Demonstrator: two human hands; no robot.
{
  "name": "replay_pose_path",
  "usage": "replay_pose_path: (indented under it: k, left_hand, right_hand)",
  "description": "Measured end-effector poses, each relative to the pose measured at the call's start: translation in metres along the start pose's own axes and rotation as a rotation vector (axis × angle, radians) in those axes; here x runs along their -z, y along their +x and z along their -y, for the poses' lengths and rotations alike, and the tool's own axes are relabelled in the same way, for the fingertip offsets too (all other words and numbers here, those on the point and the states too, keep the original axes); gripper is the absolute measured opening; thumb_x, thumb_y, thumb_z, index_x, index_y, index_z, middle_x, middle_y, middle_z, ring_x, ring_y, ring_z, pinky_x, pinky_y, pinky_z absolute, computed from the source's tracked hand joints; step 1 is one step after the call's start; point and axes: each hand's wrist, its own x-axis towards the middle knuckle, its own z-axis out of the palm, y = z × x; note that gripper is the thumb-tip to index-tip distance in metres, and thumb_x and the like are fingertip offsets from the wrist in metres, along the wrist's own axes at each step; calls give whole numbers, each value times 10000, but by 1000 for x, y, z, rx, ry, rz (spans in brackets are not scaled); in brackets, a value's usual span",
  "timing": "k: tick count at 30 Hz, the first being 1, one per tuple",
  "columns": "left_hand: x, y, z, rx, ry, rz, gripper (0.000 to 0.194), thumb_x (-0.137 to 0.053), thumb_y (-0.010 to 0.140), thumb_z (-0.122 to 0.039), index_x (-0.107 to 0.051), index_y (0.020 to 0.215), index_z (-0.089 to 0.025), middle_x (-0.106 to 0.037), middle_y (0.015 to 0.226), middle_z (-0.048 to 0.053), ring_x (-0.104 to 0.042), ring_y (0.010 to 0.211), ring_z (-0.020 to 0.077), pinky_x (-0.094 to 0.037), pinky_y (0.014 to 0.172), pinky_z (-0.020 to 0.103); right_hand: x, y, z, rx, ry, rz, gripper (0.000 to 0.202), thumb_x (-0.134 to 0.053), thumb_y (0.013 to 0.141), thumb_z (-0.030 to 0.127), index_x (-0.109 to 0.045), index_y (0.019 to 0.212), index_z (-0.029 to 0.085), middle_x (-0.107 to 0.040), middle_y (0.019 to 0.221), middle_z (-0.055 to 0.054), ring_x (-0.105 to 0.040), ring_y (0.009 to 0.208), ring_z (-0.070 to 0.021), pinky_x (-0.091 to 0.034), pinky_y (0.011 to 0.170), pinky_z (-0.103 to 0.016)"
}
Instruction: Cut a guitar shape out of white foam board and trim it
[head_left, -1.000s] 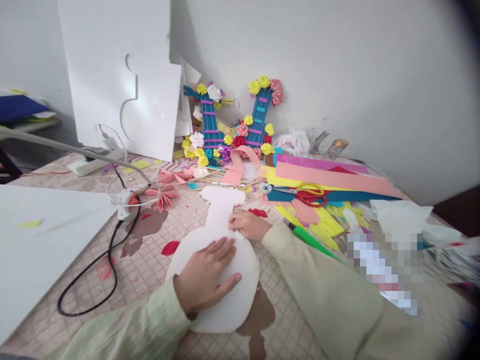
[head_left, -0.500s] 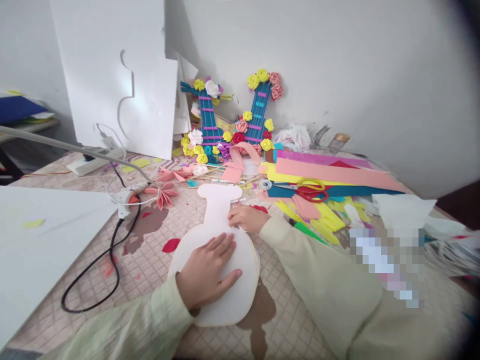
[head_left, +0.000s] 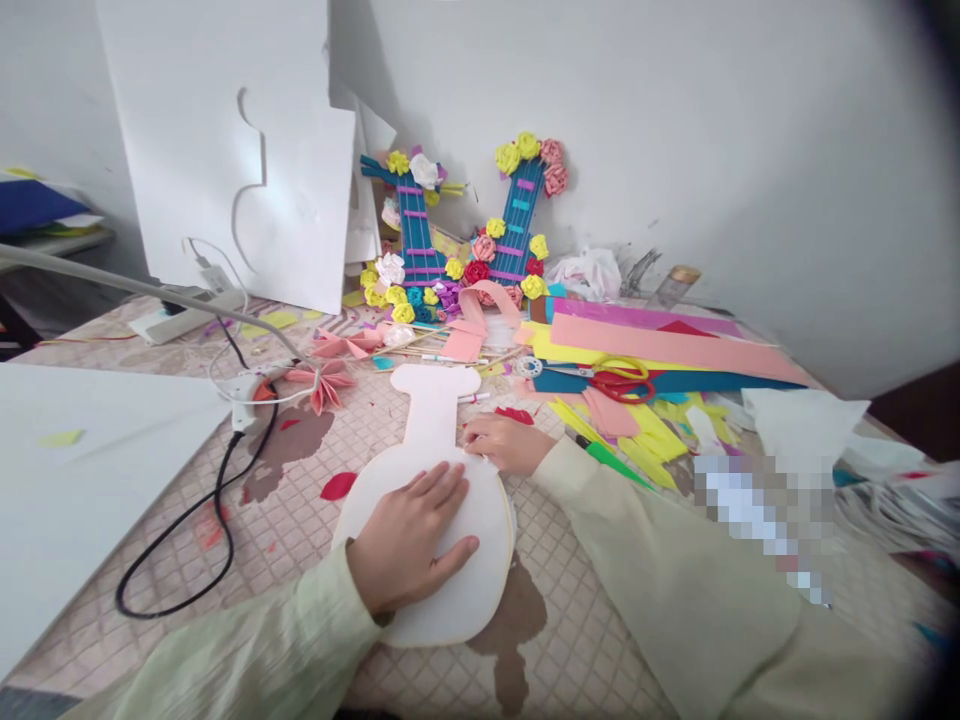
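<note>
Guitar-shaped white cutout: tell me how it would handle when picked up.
The guitar-shaped white cutout is probably stiff, since it lies flat without visible curling. It looks light for its size, its edge appearing thin. Its narrow neck might bend first.

Soft, fairly bright light fills the frame, and the white cutout at lower centre looks pale, with little surface texture. The left hand is reasonably sharp. At upper left, the white board carries a brighter patch beside its curved cut and casts a soft shadow rightward on the grey wall, suggesting light from the left. Dark vignetting closes the right edge, the lower-right sleeve looks stretched, and blocky pixelation masks an area at right.
</note>
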Motion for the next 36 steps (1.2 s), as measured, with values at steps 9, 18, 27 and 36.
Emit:
replay_pose_path:
  k: [9, 18, 27, 36]
  left_hand:
    - [-3, 0, 1, -5, 9, -7, 562, -338, 846, -460, -426, 1268, -100, -381, 1359, 126, -336, 1243, 286, -358, 974, 439]
    - [-4, 0, 1, -32, 42, -26, 575, -346, 838, -475, -428, 1266, -99, -400, 1347, 133, -352, 1234, 289, -366, 969, 428]
    - [-5, 1, 3, -28, 9, -34, 544, -356, 843, -451, -439, 1258, -109, -408, 1342, 133, -352, 1234, 283, -369, 967, 426]
    - [-5, 1, -1, -22, 52, -50, 547, -350, 844, -453, -443, 1255, -104, -415, 1336, 135, -365, 1226, 289, -381, 958, 431]
  right_hand:
    - [-1, 1, -3, -5, 35, -20, 216, -486, 746, 28, -665, 698, 139, -621, 752, -58, -534, 756, -142, -440, 712, -255]
    - [-1, -8, 1, -23, 30, -20, 218, -468, 762, 53, -666, 722, 136, -629, 765, -75, -541, 772, -154, -447, 723, -278]
    - [9, -39, 17, -60, 48, -41, 262, -451, 701, -22, -660, 736, 133, -623, 767, -70, -546, 743, -136, -459, 696, -250]
    - [-2, -33, 21, -168, 43, -88, 269, -434, 706, -33, -644, 704, 136, -599, 763, -72, -529, 763, -153, -460, 695, -279]
